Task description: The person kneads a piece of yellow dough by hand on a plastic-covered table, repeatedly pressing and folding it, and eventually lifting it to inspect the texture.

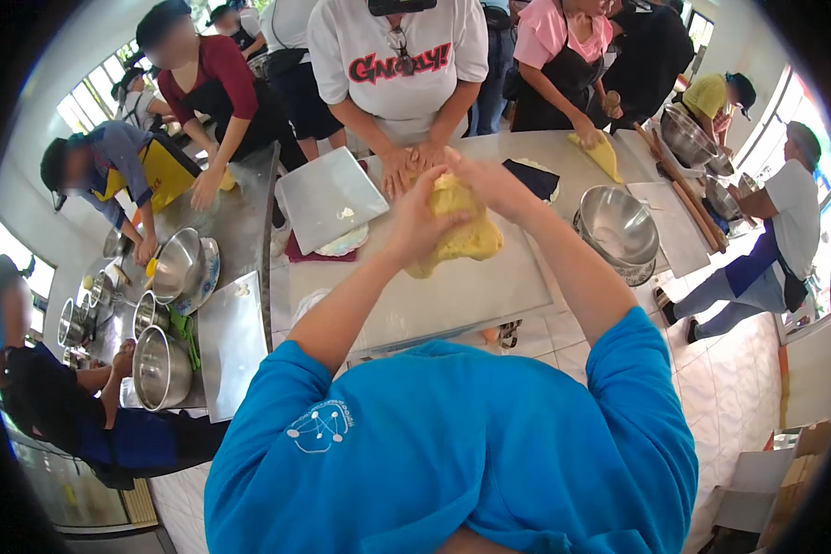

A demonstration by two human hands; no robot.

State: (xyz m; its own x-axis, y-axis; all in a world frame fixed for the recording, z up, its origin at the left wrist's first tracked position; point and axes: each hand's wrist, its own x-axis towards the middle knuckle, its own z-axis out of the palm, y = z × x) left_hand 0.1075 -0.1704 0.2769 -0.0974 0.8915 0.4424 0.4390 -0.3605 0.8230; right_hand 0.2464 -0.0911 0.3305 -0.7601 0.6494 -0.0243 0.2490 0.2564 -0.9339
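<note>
A thick lump of yellow dough is between my two hands over the pale work board. My left hand grips its left side, with the thumb across the front. On the upper right side, my right hand holds the dough, its fingers partly hidden. The lump's lower part hangs toward me, and I cannot tell whether it touches the board. Just beyond, the hands of a person across the table press down close to the dough; what lies under them is mostly hidden.
A white tray rests tilted over a plate on the left. Right of the board stands a steel bowl, near rolling pins. Another steel table on the left carries several bowls. People work on all sides.
</note>
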